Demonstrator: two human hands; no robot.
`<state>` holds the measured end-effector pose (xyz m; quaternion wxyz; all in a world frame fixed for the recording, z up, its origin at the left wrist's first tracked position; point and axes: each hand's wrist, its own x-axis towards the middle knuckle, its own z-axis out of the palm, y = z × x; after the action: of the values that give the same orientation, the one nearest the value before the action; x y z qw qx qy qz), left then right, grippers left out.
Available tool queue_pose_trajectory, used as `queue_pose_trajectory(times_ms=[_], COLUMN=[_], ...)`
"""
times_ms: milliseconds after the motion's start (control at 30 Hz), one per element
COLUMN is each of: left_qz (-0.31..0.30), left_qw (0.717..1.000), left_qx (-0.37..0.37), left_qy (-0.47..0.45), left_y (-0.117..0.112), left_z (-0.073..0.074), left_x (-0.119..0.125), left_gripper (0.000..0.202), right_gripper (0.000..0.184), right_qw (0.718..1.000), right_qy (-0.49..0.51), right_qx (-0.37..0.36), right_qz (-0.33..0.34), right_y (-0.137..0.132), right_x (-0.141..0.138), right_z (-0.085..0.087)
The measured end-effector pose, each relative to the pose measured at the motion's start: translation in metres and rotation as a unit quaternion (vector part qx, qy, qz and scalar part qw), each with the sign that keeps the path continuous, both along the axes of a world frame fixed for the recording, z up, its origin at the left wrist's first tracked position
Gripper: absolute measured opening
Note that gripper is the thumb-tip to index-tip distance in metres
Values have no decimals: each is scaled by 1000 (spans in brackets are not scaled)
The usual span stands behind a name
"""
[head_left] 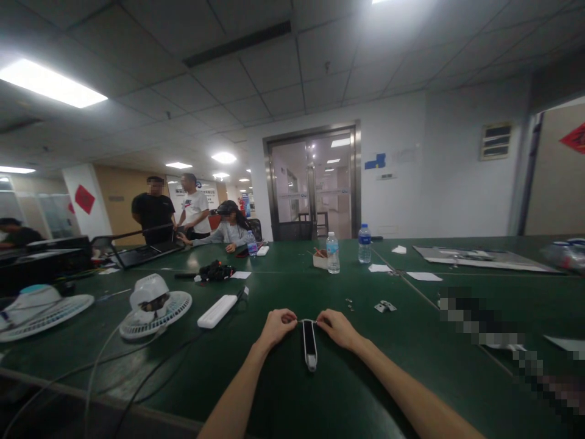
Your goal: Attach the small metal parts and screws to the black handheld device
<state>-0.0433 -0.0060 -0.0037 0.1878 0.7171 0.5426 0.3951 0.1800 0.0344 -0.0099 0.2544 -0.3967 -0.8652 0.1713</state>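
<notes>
A narrow black-and-white device (309, 343) lies lengthwise on the green table (292, 390) in front of me. My left hand (275, 326) is closed with its fingertips pinching the far left corner of the device. My right hand (337, 327) pinches the far right corner in the same way. Both forearms reach in from the bottom edge. Small screws (350, 303) and a little metal bracket (384, 306) lie just beyond my right hand.
A white power strip (217, 311) and two white fans (154, 306) lie to the left, with cables trailing toward the table's front edge. Two water bottles (333, 252) and a small box stand further back. Three people are at the far left end of the table.
</notes>
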Motion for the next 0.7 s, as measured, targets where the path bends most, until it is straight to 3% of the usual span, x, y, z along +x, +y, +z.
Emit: queue_pose_trajectory(times_ms=[700], left_qz=[-35], left_qw=[991], left_qx=[-103], left_qy=[-83], left_y=[-3], left_z=[6], left_x=[0], left_gripper=[23], right_gripper=[20], right_qw=[1000], right_qy=[12], right_qx=[13], right_qz=[9], right_y=[4], right_x=[1], right_z=[-10])
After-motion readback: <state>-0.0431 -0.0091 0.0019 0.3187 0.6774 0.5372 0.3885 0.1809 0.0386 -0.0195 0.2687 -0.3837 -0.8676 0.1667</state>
